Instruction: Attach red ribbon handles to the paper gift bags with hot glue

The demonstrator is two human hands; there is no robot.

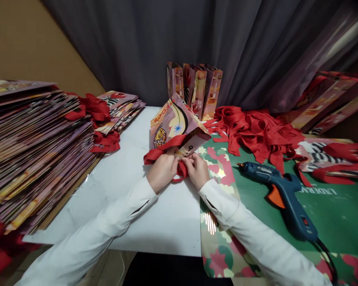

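Note:
A printed paper bag (170, 119), with a butterfly and a blue star on it, stands tilted in front of me on the white tabletop. Red ribbon (158, 154) runs across its near side, and a loop of it hangs between my hands. My left hand (163, 171) is closed, its fingers pinching at the bag's near edge where the ribbon lies. Close beside it, my right hand (197, 170) is closed too, thumb and fingertips together on the ribbon at that edge. The fingertips partly hide what lies between them.
A tall stack of flat printed bags (32, 155) fills the left. Several opened bags (197, 85) stand by the dark curtain (149, 47). A heap of red ribbons (253, 127) lies at right, behind a blue glue gun (286, 198) with a cord on a green mat (340, 222).

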